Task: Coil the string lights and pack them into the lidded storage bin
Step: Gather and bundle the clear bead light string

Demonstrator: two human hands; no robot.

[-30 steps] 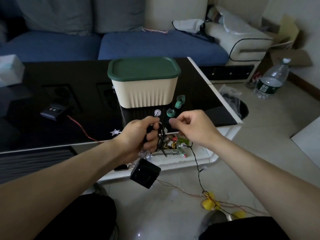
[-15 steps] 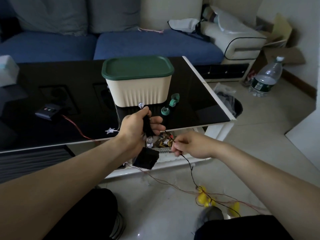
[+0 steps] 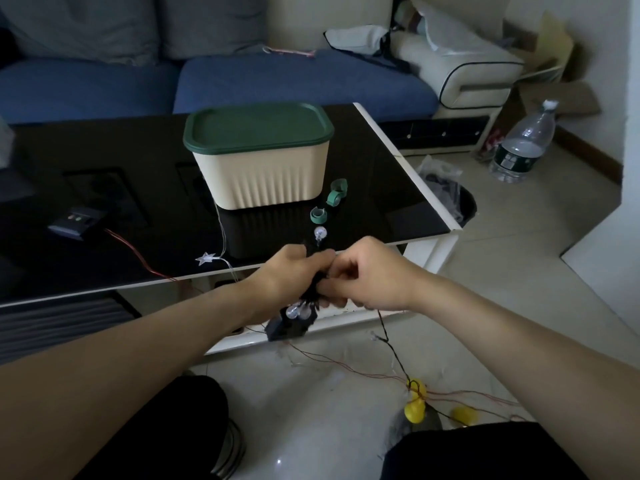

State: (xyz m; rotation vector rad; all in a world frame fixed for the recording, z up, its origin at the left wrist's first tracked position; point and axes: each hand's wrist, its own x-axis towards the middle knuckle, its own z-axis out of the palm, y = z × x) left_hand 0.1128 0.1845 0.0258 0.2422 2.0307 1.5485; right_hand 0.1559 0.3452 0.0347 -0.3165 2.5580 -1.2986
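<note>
Head view — the left hand [image 3: 291, 271] grips the coiled string lights [image 3: 304, 308], a spool for the winding; the right hand [image 3: 367, 275] pinches the loose wire to feed another loop. The storage bin [image 3: 263, 174] waits lidded on the desk [image 3: 398, 188] — packing comes later.

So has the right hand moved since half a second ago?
Yes. The right hand has come up and leftward from below the table edge to meet the left hand at the coiled string lights.
</note>
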